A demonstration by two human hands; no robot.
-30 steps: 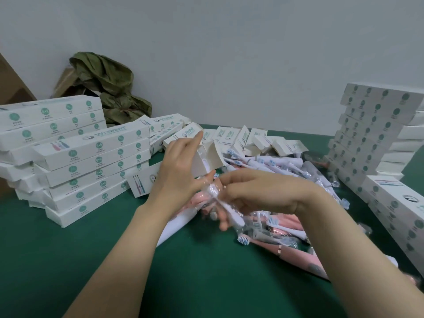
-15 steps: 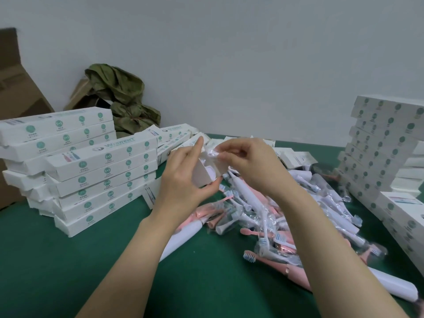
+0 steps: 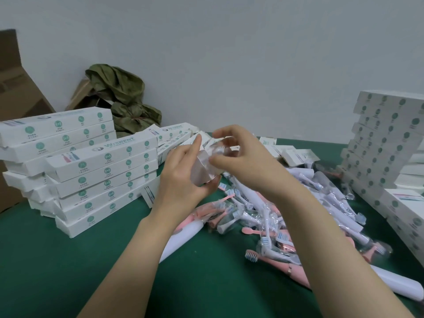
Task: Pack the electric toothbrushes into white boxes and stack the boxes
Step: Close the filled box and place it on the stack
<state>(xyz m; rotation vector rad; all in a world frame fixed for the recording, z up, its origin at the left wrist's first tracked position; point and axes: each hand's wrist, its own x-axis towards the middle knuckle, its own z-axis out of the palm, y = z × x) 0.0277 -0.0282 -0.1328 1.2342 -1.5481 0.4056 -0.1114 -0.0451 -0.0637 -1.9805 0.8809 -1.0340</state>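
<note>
Left hand (image 3: 181, 180) had its fingers curled round an open white box (image 3: 202, 173), thumb underneath, index finger up by the flap. It was held clear of the tabletop (image 3: 68, 260), just in front of the left stack (image 3: 103, 180). Right hand (image 3: 241, 157) pinched a clear-wrapped piece (image 3: 221, 149) btwn thumb and fingertips, right at the box mouth. Brush head or sth else? Too blurred to tell.

Handling, as I judged it: box was thin card, v. light, prob. crushable, so best taken by the side walls near the opening w/o squeezing the mouth flat. The wrap looked slick and crinkly, so a pinch should land on the hard part inside, not on loose film. The brush handles looked stiff and smooth, likely to roll, so best taken mid-body. The bristle ends were small and easy to snag on a flap.

The toothbrush pile (image 3: 263, 216), pink and white and mostly bagged, lay tangled right of centre under the right forearm. One white handle (image 3: 181, 239) lay beside the left forearm. Small boxes (image 3: 296, 154) sat behind the pile.

The surface was dark green cloth, matt, prob. decent grip for stacking. The right stack (image 3: 385, 143) stood tall and stepped, near the pile, so a careless elbow could knock it. As for the room, there was a plain pale wall (image 3: 229, 53), an olive cloth bundle (image 3: 121, 97) at the back left and cardboard (image 3: 13, 88) at the far left edge.
</note>
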